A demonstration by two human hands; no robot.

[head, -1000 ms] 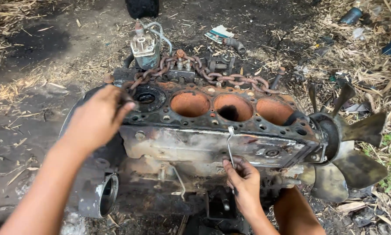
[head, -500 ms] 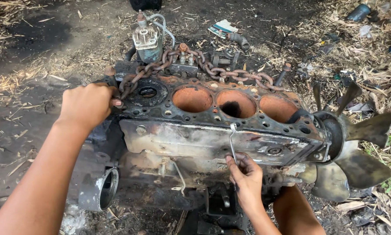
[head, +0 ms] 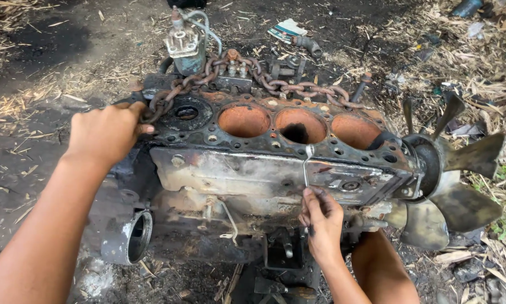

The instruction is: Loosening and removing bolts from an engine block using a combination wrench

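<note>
The grimy, rusted cast-iron engine block (head: 275, 163) lies on the dirt ground. The right hand (head: 320, 219) grips a slim bent metal wrench (head: 307, 169) on its side cover, mid-loosening; the left hand (head: 107, 132) braces the block's left end, closed over its edge. Next, a steady turn.

One head-worn camera looks steeply down from close above the engine block (head: 275, 163); the fan (head: 455, 180) sits at three o'clock.

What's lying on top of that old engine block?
A rusty chain drapes across the engine block, above three open cylinder bores. The left hand covers the block's left end.
</note>
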